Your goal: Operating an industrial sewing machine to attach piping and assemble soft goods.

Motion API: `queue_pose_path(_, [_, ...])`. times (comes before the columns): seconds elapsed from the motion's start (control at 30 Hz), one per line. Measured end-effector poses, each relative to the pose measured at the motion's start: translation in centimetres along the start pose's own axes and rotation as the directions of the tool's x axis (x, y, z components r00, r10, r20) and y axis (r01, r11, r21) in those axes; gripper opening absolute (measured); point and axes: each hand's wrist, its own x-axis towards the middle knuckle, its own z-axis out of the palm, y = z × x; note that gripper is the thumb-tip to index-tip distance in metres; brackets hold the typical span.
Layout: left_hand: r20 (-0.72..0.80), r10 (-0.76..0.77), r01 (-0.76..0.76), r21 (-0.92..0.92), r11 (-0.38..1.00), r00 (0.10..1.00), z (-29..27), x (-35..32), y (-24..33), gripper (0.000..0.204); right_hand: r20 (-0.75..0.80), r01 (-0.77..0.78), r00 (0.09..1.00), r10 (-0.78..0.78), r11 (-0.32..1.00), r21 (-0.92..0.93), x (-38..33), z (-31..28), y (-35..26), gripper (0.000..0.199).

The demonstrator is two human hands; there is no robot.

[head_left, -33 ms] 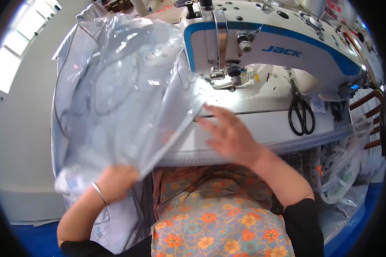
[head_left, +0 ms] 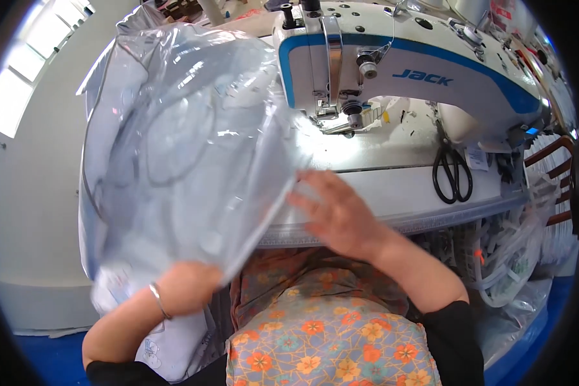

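Observation:
A large clear plastic sheet with grey edging (head_left: 193,167) spreads over the left of the sewing table, left of the needle area. Its near edge is gathered in my left hand (head_left: 190,287), which is closed around it and somewhat blurred; a silvery bangle circles that wrist. My right hand (head_left: 338,215) hovers at the table's front, fingers spread, with the fingertips beside the sheet's right edge. Whether they touch it I cannot tell. Just beyond that hand stands a white and blue sewing machine (head_left: 405,64), its presser foot area brightly lit.
Black-handled scissors (head_left: 452,174) lie on the table at right. A clear ruler strip (head_left: 392,228) runs along the front edge. White printed fabric (head_left: 167,347) hangs below my left forearm. Clear plastic bags (head_left: 514,257) hang at the right, near a brown chair (head_left: 553,180).
My left hand has shifted slightly right and nearer to me, holding the sheet's edge. My right hand has come a little nearer and leftward. The sheet's right side has moved with the pull.

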Motion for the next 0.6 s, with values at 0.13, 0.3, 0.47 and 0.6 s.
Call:
queue_pose_path(0.13, [-0.028,0.517,-0.493,-0.352,0.796,0.855,-0.8,2.5,6.9,0.025,0.037,0.130,0.990,-0.133,0.988,0.081,-3.1,0.5,-1.9,0.038])
queue_pose_path(0.3, [-0.719,0.410,-0.579,0.013,0.815,0.561,-8.2,10.0,9.7,0.032,-0.008,0.096,0.995,-0.097,0.963,0.253,-5.8,-0.7,-1.4,0.016])
queue_pose_path(0.47, [-0.849,-0.105,0.281,0.053,0.958,0.518,-11.8,18.8,7.0,0.031,0.023,0.032,0.999,-0.038,0.978,0.205,-5.7,-0.7,-2.0,0.027])
queue_pose_path(0.6, [-0.911,-0.179,0.154,-0.130,0.979,0.371,-11.8,22.3,3.8,0.023,0.000,-0.017,1.000,0.017,0.966,0.258,-5.2,-0.7,-2.2,0.023])
